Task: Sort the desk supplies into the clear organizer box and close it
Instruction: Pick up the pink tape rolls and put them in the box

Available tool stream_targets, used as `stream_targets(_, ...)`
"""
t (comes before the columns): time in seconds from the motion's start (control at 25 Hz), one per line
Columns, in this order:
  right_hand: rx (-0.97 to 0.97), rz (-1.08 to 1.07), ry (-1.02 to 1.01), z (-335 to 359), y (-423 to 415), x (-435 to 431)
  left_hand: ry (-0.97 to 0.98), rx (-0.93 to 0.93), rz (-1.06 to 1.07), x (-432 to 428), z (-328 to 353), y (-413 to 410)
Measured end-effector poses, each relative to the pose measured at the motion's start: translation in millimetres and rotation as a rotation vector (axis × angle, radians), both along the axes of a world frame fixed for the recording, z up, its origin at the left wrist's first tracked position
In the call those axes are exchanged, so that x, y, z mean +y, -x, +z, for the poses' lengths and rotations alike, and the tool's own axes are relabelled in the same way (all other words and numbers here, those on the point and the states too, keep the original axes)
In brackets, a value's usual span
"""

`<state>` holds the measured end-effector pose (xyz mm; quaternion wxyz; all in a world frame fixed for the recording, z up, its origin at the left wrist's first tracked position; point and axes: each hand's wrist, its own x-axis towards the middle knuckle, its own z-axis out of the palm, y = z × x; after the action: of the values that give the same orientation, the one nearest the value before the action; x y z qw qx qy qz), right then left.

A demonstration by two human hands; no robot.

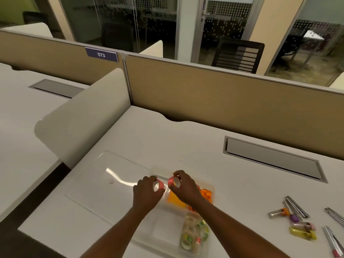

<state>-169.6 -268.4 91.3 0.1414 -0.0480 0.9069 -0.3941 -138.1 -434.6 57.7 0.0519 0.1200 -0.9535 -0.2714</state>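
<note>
The left hand (147,192) and the right hand (186,187) hover close together, each pinching a small roll of tape between thumb and fingertips. The left hand grips a pink tape roll (159,185); the right hand grips a second pink roll (174,181), just beside the first, and I cannot tell whether the two touch.

Directly beneath both hands sits the clear organizer box (167,226) on the white desk (186,136). It is open, its clear lid (104,181) lying flat to the left of the left hand. Under the right hand one compartment holds orange supplies (176,199). Nearer the person, below the right forearm, another compartment holds a cluster of tape rolls (193,233) in yellow, green and clear.

Well to the right of the right hand, metal clips (296,207) and small coloured pieces (302,233) lie loose on the desk.
</note>
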Motion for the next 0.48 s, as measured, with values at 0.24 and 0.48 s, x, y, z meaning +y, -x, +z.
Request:
stream_targets(0.24, 0.222, 0.273, -0.181, -9.7, 20.4, -33.0, 0.306, 0.056, -0.213, -22.6, -19.5, 4.1)
stream_targets(0.48, 0.324, 0.418, -0.487, -30.8, 31.8, -44.6, 0.319, 0.073, -0.234, -27.5, -27.4, 7.7)
